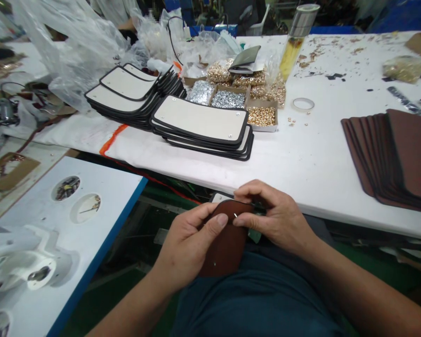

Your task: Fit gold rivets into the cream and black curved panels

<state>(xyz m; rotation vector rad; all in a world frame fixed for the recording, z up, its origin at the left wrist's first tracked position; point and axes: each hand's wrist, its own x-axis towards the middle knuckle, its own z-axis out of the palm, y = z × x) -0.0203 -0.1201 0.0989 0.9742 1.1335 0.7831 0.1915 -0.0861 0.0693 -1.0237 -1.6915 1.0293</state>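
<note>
A brown leather-like panel (228,243) with rounded corners rests over my lap, a small hole showing near its lower part. Its upper left edge is gripped by my left hand (189,238), thumb on the brown face. My right hand (273,213) pinches the upper right edge, the thumb beside a small shiny metal piece (235,216). Behind the panel's top, a pale corner with a metal ring (219,198) shows. The fingers behind the panel are partly hidden.
Stacks of pale, black-edged panels (199,119) stand on the white table (291,164). Boxes of silver rings (228,99) and gold rings (262,116) lie behind. Brown panels (414,150) fan out at right. A machine (38,271) is at left. A person (117,14) sits at the back.
</note>
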